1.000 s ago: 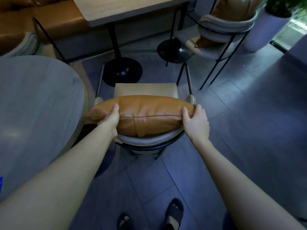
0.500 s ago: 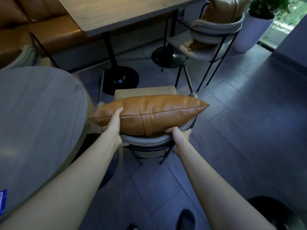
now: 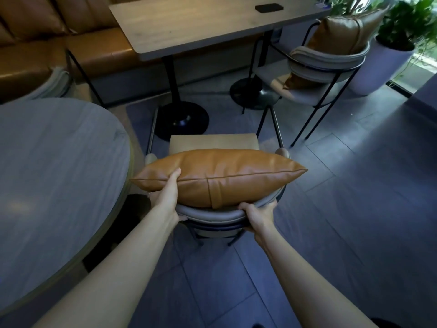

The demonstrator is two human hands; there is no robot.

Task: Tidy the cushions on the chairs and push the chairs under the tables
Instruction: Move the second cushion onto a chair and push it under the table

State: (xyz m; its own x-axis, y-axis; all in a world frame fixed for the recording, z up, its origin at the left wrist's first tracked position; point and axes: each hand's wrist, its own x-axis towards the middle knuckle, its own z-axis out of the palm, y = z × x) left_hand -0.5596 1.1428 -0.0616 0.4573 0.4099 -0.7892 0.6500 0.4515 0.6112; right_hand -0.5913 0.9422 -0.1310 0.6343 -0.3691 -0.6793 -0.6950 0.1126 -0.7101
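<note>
R hand [image 3: 257,215] has dropped from cushion [image 3: 220,177] end to grip chair [image 3: 212,215] backrest; L hand [image 3: 169,192] clasps cushion's other end — soft, light, slippery leather, so pinch corners; push chair w/ the rigid backrest.

Looks like café or lounge seating area: my hands on chair [image 3: 212,216] with tan leather cushion [image 3: 220,176], matching second chair [image 3: 328,67] with same cushion [image 3: 343,31] across aisle, rectangular pedestal table [image 3: 201,22] ahead, round table [image 3: 52,166] at my left, long leather banquette [image 3: 59,43] along wall, potted plants [image 3: 406,22] by window, grey tiled floor [image 3: 354,221]
</note>
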